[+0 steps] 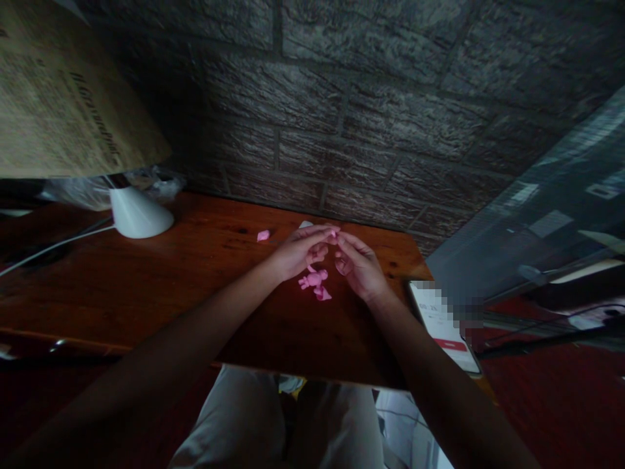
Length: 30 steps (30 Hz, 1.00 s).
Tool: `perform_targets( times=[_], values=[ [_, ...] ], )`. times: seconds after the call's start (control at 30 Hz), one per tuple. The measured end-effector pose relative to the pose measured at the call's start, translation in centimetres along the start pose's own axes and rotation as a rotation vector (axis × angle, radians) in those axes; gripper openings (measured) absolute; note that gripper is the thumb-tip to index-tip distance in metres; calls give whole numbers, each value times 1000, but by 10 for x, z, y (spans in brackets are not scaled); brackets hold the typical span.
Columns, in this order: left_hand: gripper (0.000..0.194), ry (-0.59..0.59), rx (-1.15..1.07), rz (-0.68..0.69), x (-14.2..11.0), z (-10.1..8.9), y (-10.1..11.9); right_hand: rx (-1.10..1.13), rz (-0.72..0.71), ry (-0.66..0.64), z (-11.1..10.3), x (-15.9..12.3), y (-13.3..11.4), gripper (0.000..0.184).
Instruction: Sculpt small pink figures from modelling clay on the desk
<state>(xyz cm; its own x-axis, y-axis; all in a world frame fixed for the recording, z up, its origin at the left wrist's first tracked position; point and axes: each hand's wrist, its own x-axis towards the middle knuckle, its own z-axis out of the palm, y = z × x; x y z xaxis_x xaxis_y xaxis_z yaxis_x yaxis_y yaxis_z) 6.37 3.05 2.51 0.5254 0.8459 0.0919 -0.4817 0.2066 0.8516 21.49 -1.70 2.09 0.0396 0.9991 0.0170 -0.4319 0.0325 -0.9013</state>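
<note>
Your left grip (303, 251) and right grip (360, 264) pinch a pink bit (334, 234) between them, figure (315, 279) nearer you on worktop (195, 273).

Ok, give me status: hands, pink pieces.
Left fingers, right fingers pinching small pink piece. Pink figure on table, just below. Phone beside right forearm, not blocking.

Dim light all over. At the back, a big wall (371, 98) of rough gray-brown blocks. In front of it, a shiny brown wood table (195, 273) with a few darker spots. On its left side, a white lamp (141, 215) with a big tan shade (63, 104) and printed words. To the right, a smooth gray panel (508, 221). Down low, a dark red floor (551, 384).
</note>
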Motion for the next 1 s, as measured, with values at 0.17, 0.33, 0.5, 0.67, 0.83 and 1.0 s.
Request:
perform_targets(
  times=[0.17,0.33,0.5,0.67,0.83,1.0],
  values=[
    [15,26,-31,-5,-1,2,4,-8,-16,-3,1,1,-1,28],
    [16,11,-39,-4,-2,2,5,-14,-14,5,-3,3,-2,27],
    [22,-50,-33,35,-2,3,3,8,5,-47,-1,1,-5,24],
    [18,-77,10,84,-2,3,2,-2,25,-77,1,0,-6,24],
    [21,-82,22,109,-2,4,3,-6,13,-74,1,0,-4,22],
    [21,3,43,161,-1,6,1,15,1,-29,2,0,-5,23]
  ],
)
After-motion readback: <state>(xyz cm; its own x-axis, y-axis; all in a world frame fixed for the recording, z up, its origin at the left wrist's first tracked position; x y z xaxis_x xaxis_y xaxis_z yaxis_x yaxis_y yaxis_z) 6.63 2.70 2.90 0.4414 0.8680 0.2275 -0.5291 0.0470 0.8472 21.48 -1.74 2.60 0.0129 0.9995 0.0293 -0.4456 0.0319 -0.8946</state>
